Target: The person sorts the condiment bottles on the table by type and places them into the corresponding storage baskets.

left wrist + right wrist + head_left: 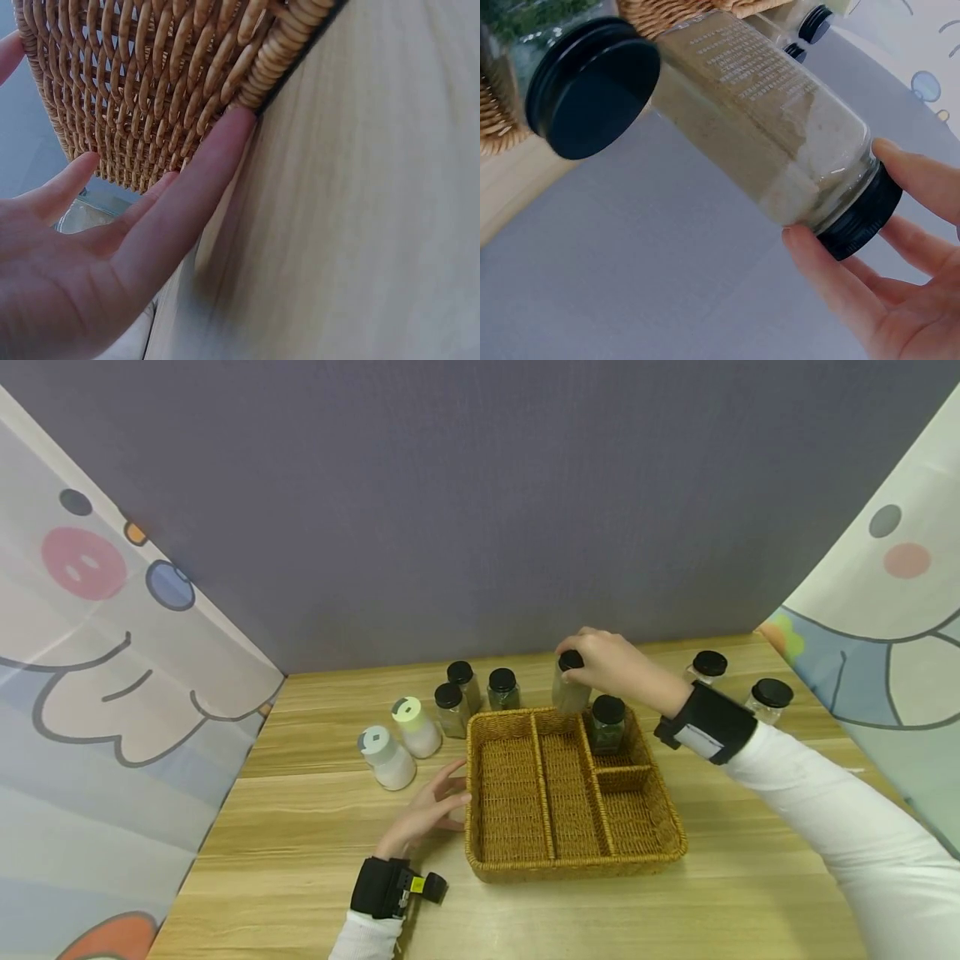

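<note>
My right hand (603, 664) pinches the black lid of a clear spice jar (772, 124) filled with tan-brown powder. The jar hangs upright at the back rim of the woven basket (570, 866), over the end of its middle compartment. Printed white text shows on its side in the right wrist view. Beside it, a jar of green herbs (607, 735) stands in the back right compartment. My left hand (422, 812) rests against the basket's left wall, fingers extended; in the left wrist view one fingertip (238, 124) touches the wicker near the bottom edge.
Left of the basket stand two white-bodied jars (392, 768), one with a yellow-green lid (407, 710). Several black-lidded jars (452, 720) are behind its back left corner. Two more black-lidded jars (768, 700) stand at the right. A grey panel (487, 527) rises behind the table.
</note>
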{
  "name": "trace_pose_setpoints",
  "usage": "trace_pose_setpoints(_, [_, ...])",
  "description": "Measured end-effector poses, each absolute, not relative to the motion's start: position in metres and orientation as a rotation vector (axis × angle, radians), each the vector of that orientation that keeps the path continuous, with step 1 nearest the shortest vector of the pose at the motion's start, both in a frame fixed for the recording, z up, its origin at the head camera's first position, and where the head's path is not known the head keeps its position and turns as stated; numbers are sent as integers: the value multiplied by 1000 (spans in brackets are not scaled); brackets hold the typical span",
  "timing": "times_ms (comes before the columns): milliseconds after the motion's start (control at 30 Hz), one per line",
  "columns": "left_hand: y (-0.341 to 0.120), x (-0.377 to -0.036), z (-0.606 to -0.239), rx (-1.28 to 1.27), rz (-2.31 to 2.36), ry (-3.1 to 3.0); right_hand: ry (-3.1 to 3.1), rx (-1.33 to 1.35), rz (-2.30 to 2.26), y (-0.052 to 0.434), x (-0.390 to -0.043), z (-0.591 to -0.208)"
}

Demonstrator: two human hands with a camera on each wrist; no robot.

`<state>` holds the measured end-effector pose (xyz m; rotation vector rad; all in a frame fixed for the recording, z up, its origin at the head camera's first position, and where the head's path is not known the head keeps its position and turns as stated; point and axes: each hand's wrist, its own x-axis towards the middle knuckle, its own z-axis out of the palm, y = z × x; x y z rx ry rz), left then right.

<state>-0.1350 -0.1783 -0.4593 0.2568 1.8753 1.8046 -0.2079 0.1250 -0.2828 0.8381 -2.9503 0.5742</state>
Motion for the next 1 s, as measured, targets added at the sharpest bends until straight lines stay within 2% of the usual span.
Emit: trace_pose_setpoints(1000, [-180,-134,-460,276,1798,1874,-2906,939,631,110,-191,-311])
